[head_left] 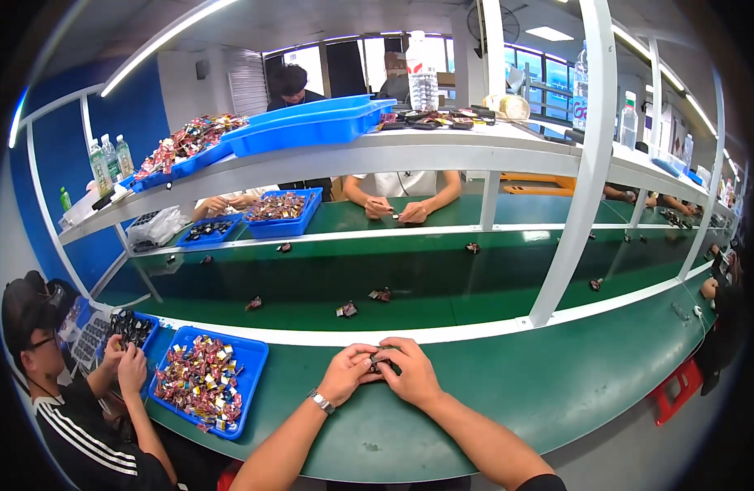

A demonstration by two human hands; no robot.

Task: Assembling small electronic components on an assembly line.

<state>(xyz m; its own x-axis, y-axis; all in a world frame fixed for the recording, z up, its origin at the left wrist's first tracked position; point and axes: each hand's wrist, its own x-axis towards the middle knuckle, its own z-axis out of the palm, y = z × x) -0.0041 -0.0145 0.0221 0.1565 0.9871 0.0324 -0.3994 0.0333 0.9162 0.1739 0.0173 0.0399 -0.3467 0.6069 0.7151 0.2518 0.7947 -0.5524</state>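
Left grip (345,376) and right grip (412,375) hold a small dark part (374,367).

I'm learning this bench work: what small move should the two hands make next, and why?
Perhaps tilt the small dark piece slightly into view: the left hand and right hand meet around it, covering much of it.

Long green workbench (492,393), blue tray (252,360) lying at left, white cable (699,313) toward the right end
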